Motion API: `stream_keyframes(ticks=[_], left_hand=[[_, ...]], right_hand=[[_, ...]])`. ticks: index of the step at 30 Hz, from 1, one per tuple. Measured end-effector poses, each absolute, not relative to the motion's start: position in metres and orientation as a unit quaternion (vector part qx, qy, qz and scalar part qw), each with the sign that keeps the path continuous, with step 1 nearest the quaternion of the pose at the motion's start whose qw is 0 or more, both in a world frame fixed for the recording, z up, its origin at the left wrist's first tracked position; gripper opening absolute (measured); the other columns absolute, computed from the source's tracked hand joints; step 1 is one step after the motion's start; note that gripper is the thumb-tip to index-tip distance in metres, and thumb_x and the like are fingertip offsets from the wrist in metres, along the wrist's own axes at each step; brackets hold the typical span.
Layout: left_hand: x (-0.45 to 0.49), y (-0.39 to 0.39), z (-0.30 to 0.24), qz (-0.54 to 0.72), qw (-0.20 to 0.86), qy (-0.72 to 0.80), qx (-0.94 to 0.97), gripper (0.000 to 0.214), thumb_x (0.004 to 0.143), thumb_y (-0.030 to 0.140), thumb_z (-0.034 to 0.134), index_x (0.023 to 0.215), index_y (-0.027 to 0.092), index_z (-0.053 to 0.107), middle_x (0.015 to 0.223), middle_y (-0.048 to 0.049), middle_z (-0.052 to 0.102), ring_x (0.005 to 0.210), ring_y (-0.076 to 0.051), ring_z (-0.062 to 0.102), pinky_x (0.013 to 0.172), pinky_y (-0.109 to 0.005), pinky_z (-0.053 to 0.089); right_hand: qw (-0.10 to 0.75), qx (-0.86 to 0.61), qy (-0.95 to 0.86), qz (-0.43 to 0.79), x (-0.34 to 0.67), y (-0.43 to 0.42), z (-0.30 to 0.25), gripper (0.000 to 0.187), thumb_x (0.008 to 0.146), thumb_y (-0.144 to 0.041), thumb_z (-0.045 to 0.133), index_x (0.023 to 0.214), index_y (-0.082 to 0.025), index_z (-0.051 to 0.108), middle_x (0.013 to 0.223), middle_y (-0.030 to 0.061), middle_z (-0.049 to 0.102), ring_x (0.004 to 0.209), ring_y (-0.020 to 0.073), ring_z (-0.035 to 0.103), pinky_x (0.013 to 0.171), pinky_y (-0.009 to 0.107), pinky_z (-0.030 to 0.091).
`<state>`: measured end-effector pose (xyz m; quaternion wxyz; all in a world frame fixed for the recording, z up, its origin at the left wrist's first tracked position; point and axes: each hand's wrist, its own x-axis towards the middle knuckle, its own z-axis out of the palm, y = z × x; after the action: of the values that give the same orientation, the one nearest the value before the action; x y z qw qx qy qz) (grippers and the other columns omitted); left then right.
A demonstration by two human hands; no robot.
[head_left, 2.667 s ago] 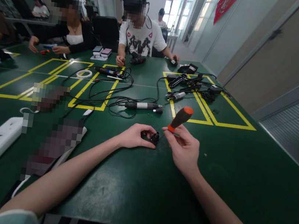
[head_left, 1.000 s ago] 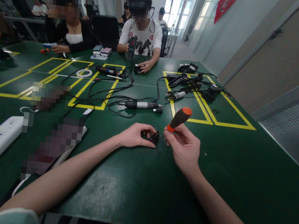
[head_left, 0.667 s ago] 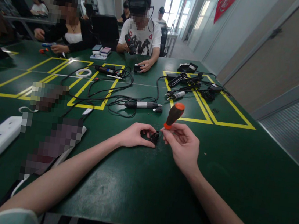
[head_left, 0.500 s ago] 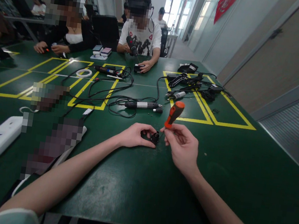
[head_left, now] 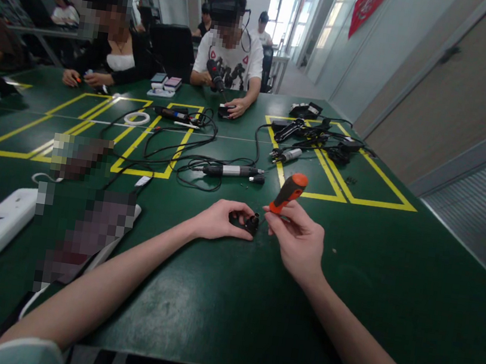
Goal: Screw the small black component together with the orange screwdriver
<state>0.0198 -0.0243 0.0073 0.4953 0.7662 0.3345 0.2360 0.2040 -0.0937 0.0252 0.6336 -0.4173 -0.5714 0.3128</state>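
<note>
"Green tabletop (head_left: 387,311), marked with yellow tape lines (head_left: 379,205). What's in the left hand (head_left: 219,221)?"

"It grips a small black part (head_left: 252,224), thumb and fingers curled around it from its left side. That part sits on the tabletop, a round collar pointing up."

"And the right hand (head_left: 300,241)?"

"Just to the right of the black part, pinching an orange-and-grey screwdriver (head_left: 287,193) below its handle. The handle leans up and away from the part. I can't tell whether the tip touches it; that bit is too small."

"What lies beyond the black part?"

"Near it, on the far side, a pen-shaped tool (head_left: 232,171). Farther past it and to its right, a heap of black cables (head_left: 322,136). Well beyond it, a co-worker (head_left: 242,55) holds a power drill (head_left: 216,74), tilted down."

"Anything to its left?"

"Well apart from it, a white boxy device (head_left: 0,220)."
</note>
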Motion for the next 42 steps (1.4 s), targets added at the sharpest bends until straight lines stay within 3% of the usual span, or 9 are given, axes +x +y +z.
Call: stream_keyframes(ticks=[6,11,16,21,27,32,36,42], left_hand=[[0.0203,-0.0251,0.0087,0.231,0.489,0.336,0.771,0.040,0.070,0.036,0.089,0.102,0.017,0.075,0.087,0.0003,0.070,0.083,-0.016,0.062,0.081,-0.029,0.047],[0.0203,-0.0246,0.0073,0.233,0.488,0.339,0.770,0.041,0.069,0.037,0.090,0.102,0.016,0.075,0.086,-0.0002,0.069,0.084,-0.017,0.061,0.080,-0.028,0.046],[0.0201,-0.0243,0.0061,0.239,0.493,0.334,0.767,0.042,0.069,0.036,0.090,0.102,0.015,0.074,0.086,0.0002,0.069,0.083,-0.016,0.060,0.080,-0.028,0.045],[0.0203,-0.0247,0.0062,0.234,0.493,0.333,0.769,0.040,0.070,0.037,0.088,0.102,0.016,0.074,0.087,-0.0009,0.070,0.083,-0.016,0.060,0.081,-0.029,0.045],[0.0196,-0.0241,0.0045,0.236,0.493,0.338,0.766,0.041,0.069,0.036,0.090,0.102,0.016,0.075,0.087,-0.0007,0.070,0.083,-0.017,0.061,0.081,-0.029,0.047],[0.0197,-0.0235,0.0035,0.240,0.495,0.334,0.765,0.044,0.068,0.036,0.090,0.104,0.016,0.075,0.088,-0.0008,0.070,0.084,-0.017,0.062,0.082,-0.029,0.048],[0.0202,-0.0240,0.0048,0.238,0.493,0.335,0.767,0.042,0.069,0.035,0.090,0.104,0.016,0.075,0.088,-0.0006,0.070,0.084,-0.017,0.061,0.082,-0.029,0.048],[0.0198,-0.0244,0.0056,0.239,0.500,0.331,0.764,0.042,0.069,0.035,0.090,0.103,0.016,0.075,0.085,0.0003,0.069,0.083,-0.016,0.061,0.080,-0.028,0.046]], right_hand=[[0.616,-0.419,-0.566,0.354,0.2044,-0.0955,0.0266,0.018,0.092,-0.039,0.070,0.097,-0.021,0.074,0.080,0.0028,0.073,0.061,0.0142,0.066,0.055,0.030,0.061],[0.624,-0.429,-0.547,0.357,0.2056,-0.0951,0.0242,0.028,0.085,-0.045,0.079,0.094,-0.021,0.066,0.080,0.0032,0.075,0.064,0.0155,0.068,0.058,0.031,0.063],[0.636,-0.430,-0.546,0.335,0.2053,-0.0932,0.0237,0.023,0.080,-0.038,0.083,0.084,-0.021,0.069,0.077,0.0013,0.070,0.062,0.0141,0.065,0.058,0.029,0.060],[0.616,-0.425,-0.569,0.340,0.2051,-0.0941,0.0263,0.018,0.088,-0.038,0.073,0.081,-0.021,0.074,0.082,0.0025,0.070,0.060,0.0129,0.062,0.051,0.028,0.057],[0.629,-0.440,-0.548,0.331,0.2062,-0.0944,0.0229,0.019,0.078,-0.033,0.083,0.088,-0.022,0.072,0.079,0.0016,0.073,0.061,0.0141,0.064,0.057,0.029,0.059],[0.630,-0.428,-0.565,0.318,0.2052,-0.0938,0.0248,0.007,0.082,-0.029,0.078,0.083,-0.022,0.075,0.084,0.0032,0.072,0.070,0.0163,0.067,0.060,0.030,0.059],[0.617,-0.427,-0.572,0.332,0.2049,-0.0945,0.0243,0.010,0.088,-0.031,0.072,0.087,-0.022,0.076,0.088,0.0045,0.073,0.070,0.0162,0.067,0.061,0.031,0.059],[0.630,-0.455,-0.546,0.314,0.2061,-0.0950,0.0183,0.016,0.079,-0.030,0.082,0.087,-0.022,0.071,0.080,0.0017,0.074,0.070,0.0167,0.069,0.069,0.032,0.062]])
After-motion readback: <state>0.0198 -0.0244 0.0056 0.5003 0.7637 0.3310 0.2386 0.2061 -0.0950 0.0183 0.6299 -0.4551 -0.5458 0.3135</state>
